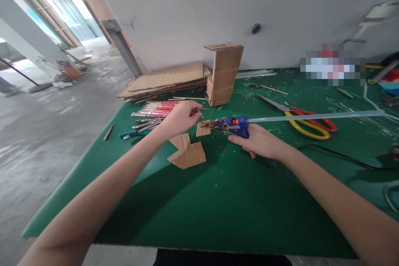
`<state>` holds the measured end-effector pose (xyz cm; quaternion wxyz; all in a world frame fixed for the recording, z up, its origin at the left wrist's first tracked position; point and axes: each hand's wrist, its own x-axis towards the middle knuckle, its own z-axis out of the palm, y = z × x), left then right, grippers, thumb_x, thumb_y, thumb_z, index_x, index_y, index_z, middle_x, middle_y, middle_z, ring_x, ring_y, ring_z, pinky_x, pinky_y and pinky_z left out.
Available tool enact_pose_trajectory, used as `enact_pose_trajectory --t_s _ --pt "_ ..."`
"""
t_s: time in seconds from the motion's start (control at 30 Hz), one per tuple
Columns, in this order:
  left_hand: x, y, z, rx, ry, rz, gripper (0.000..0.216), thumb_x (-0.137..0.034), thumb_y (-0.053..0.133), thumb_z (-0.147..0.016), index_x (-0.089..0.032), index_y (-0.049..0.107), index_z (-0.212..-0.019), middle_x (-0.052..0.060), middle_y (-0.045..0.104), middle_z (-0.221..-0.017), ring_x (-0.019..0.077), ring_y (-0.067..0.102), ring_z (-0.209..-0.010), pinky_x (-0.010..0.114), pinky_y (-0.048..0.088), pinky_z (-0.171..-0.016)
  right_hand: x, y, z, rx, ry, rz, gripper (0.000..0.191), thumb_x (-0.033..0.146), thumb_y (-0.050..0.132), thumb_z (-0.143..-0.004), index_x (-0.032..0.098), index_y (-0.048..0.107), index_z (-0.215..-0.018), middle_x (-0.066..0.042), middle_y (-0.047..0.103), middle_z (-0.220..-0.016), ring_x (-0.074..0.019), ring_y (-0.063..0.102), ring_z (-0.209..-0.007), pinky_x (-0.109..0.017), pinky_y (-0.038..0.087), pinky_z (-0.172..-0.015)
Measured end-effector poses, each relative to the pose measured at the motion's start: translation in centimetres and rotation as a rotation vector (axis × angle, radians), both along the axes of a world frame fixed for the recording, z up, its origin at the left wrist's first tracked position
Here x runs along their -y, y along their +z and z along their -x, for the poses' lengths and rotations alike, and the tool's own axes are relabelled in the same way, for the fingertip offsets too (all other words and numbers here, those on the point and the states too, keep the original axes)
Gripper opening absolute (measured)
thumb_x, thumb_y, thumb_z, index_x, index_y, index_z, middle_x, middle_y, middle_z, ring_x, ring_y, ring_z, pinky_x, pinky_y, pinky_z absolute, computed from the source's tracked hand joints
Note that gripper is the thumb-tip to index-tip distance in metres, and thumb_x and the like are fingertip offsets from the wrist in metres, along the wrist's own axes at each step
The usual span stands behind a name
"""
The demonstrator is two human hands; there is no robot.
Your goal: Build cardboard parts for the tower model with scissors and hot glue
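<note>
My right hand (263, 140) is wrapped round the handle of a blue hot glue gun (239, 124), and a long translucent glue stick (314, 116) sticks out of its back. The gun's nozzle end, covered in stringy debris, points left at a small cardboard piece (203, 130) on the table. Over that piece my left hand (183, 117) is closed in a pinch on what looks like a short brown stick (201, 120), its lower end near a brown spot on the cardboard. Just in front lies a larger angular cardboard cutout (188, 154), flat and apart from both hands.
An upright cardboard structure (227, 75) stands behind the hands, beside stacked cardboard sheets (168, 77). Red-and-white wrapped packets (152, 109) and metal scissors (146, 124) lie left. Red-and-yellow-handled scissors (307, 122) and a black cord (336, 156) lie right on the green table (218, 212).
</note>
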<state>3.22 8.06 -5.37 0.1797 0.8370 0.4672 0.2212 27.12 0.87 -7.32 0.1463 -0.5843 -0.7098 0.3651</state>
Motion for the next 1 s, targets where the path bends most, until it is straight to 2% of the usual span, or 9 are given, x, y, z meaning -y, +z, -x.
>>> enact_pose_trajectory --t_s 0.13,0.37,0.77,1.0 --pt "0.04 0.03 -0.04 0.011 0.009 0.008 0.035 -0.025 0.05 -0.082 -0.014 0.064 -0.111 0.009 0.07 -0.098 0.017 0.064 -0.075 0.031 0.05 -0.069 -0.01 -0.01 0.02 0.003 0.006 0.0 0.044 0.057 0.049 -0.082 0.02 0.049 -0.058 0.002 0.051 -0.039 -0.013 0.053 -0.035 -0.024 0.042 -0.043" --pt "-0.04 -0.06 -0.03 0.025 0.006 -0.016 0.034 -0.025 0.052 -0.081 -0.016 0.064 -0.112 0.009 0.069 -0.102 0.0191 0.064 -0.086 0.033 0.05 -0.076 0.11 0.18 0.12 0.016 -0.005 0.012 0.044 0.056 0.05 -0.082 0.02 0.049 -0.056 0.003 0.05 -0.038 -0.0127 0.053 -0.035 -0.024 0.042 -0.044" --pt "-0.03 -0.29 0.02 0.162 -0.014 0.049 0.029 -0.022 0.053 -0.081 -0.016 0.054 -0.109 0.006 0.066 -0.086 0.0144 0.062 -0.076 0.029 0.05 -0.067 0.03 0.09 0.05 0.005 0.011 0.01 0.044 0.056 0.049 -0.083 0.02 0.051 -0.058 0.002 0.05 -0.038 -0.0127 0.053 -0.035 -0.024 0.042 -0.043" --pt "-0.14 -0.61 -0.08 0.195 0.005 0.065 0.021 -0.021 0.054 -0.081 -0.019 0.05 -0.101 0.005 0.063 -0.083 0.0135 0.061 -0.075 0.027 0.049 -0.063 0.09 0.25 0.16 0.016 0.003 0.014 0.04 0.054 0.05 -0.083 0.018 0.059 -0.069 0.003 0.051 -0.038 -0.0134 0.054 -0.035 -0.024 0.043 -0.043"
